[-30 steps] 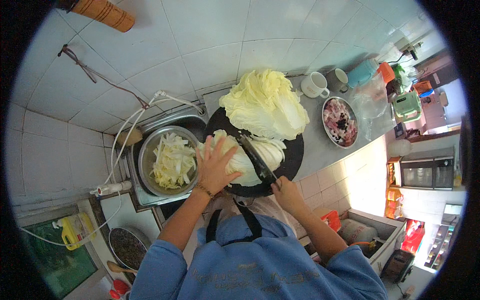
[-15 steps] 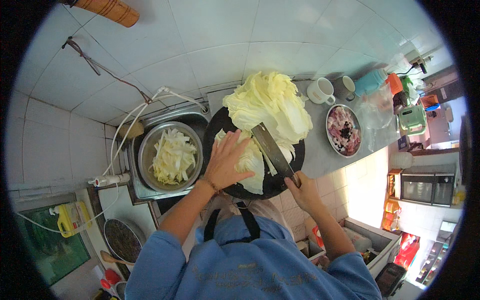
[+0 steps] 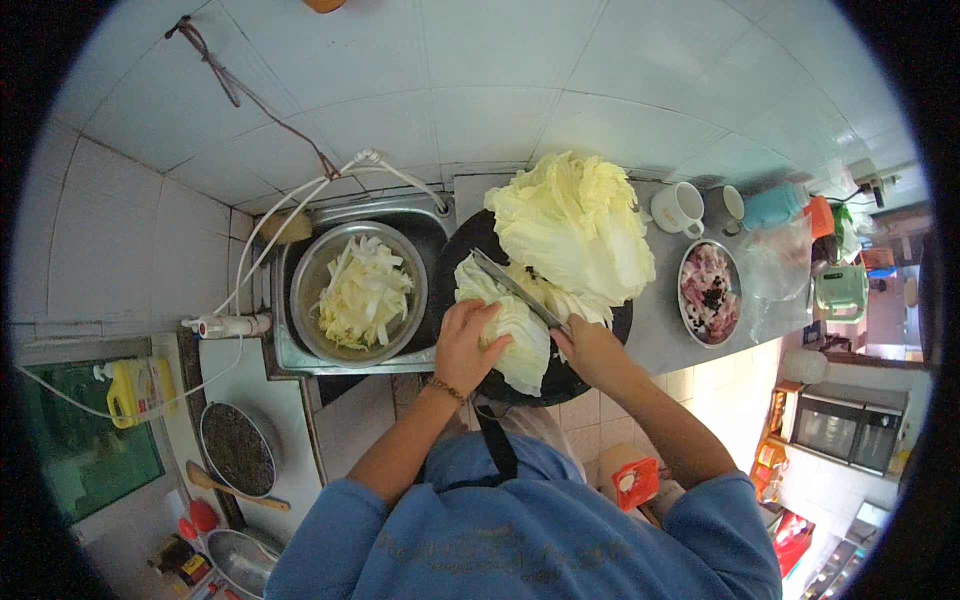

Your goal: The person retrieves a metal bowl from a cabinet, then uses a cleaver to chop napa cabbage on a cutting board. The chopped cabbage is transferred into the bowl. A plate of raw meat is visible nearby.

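My left hand point(image 3: 466, 350) presses on the cut cabbage leaves point(image 3: 520, 345), its fingers curled over their left side and the thumb apart on top. In my right hand point(image 3: 594, 355) is the handle of a cleaver point(image 3: 515, 288). Its blade stands nearly on edge and slants up and left along the far side of those leaves. All this lies on a round dark cutting board point(image 3: 478, 240). A large pale yellow-green piece of cabbage point(image 3: 575, 225) rests at the board's far right, beyond the blade. Part of the blade's lower edge is hidden among the leaves.
Left of the board, a metal bowl point(image 3: 303, 300) of cut cabbage strips point(image 3: 365, 290) stands in the sink point(image 3: 283, 345). To the right are a plate of meat with dark bits point(image 3: 708, 285), a white mug point(image 3: 678, 208) and a dark mug point(image 3: 722, 208). A pot point(image 3: 240, 450) stands lower left.
My left hand has gone from spread flat to curled at the leaves' left side. The cleaver has turned from showing its flat face to standing nearly on edge. The view has shifted.
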The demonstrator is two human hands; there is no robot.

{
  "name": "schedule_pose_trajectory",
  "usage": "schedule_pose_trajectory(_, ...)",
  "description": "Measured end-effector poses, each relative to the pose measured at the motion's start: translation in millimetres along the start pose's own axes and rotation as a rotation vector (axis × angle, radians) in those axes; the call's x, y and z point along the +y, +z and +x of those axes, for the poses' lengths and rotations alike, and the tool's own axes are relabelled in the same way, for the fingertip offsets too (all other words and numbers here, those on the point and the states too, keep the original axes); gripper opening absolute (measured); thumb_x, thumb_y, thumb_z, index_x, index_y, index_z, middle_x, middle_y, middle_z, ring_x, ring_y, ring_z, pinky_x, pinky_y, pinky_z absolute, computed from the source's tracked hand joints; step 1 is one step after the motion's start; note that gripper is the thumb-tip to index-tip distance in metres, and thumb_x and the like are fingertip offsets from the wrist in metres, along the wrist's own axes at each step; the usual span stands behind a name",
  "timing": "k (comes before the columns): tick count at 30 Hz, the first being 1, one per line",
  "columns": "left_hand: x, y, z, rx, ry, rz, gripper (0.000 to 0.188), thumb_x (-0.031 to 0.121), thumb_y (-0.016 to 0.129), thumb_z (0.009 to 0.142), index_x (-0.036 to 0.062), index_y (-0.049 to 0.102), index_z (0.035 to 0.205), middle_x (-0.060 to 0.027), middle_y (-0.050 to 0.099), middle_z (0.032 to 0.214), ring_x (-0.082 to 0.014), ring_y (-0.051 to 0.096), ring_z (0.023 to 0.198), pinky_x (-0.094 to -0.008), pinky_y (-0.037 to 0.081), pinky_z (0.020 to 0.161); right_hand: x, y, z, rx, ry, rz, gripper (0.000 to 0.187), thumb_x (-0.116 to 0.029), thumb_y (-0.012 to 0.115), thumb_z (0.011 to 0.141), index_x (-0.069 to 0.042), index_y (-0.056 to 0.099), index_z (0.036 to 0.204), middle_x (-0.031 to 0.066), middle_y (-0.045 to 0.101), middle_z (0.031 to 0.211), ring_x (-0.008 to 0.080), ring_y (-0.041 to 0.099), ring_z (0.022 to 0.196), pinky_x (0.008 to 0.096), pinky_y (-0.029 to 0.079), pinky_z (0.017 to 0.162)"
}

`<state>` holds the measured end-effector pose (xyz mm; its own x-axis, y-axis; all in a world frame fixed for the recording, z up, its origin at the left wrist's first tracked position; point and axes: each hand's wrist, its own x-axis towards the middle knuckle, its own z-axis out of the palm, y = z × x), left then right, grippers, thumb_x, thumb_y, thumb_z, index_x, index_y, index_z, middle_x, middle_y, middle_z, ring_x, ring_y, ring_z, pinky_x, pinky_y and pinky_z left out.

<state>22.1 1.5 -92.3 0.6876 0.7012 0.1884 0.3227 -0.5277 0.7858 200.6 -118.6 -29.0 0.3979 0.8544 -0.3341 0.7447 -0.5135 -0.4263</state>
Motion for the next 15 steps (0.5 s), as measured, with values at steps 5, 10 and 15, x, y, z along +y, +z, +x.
schedule_pose_trajectory(5,1,-1,-1,-0.038,-0.026,-0.015,0.052,0.017,0.076,0.071,0.0064,0.058,0.119,-0.0137,0.053,0.118,-0.0322,0.048,0.113,-0.0391,0.04,0.098,-9,12,24,0.026,-0.023,0.058,0.037,-0.033,0.057,0.09,0.004,0.055,0.089,0.0274,0.061,0.069,0.0434,0.062,0.068,0.05,0.05,0.062)
schedule_pose_trajectory(10,-1,4,-10,0.087,-0.171,-0.168,0.053,0.014,0.077,0.069,0.0029,0.055,0.116,-0.0162,0.051,0.119,-0.0339,0.048,0.115,-0.0398,0.04,0.099,-10,-36,-8,0.027,-0.069,0.063,0.037,-0.033,0.059,0.09,0.003,0.055,0.083,0.0259,0.06,0.068,0.0412,0.063,0.067,0.0484,0.049,0.062)
schedule_pose_trajectory(15,-2,9,-12,0.089,-0.122,-0.114,0.051,0.014,0.077,0.069,0.0023,0.054,0.114,-0.0179,0.051,0.118,-0.0358,0.048,0.114,-0.0403,0.04,0.098,-15,-59,-30,-0.174,-0.026,-0.154,0.037,-0.035,0.056,0.091,0.001,0.055,0.081,0.0236,0.061,0.067,0.0406,0.063,0.066,0.0484,0.051,0.062)
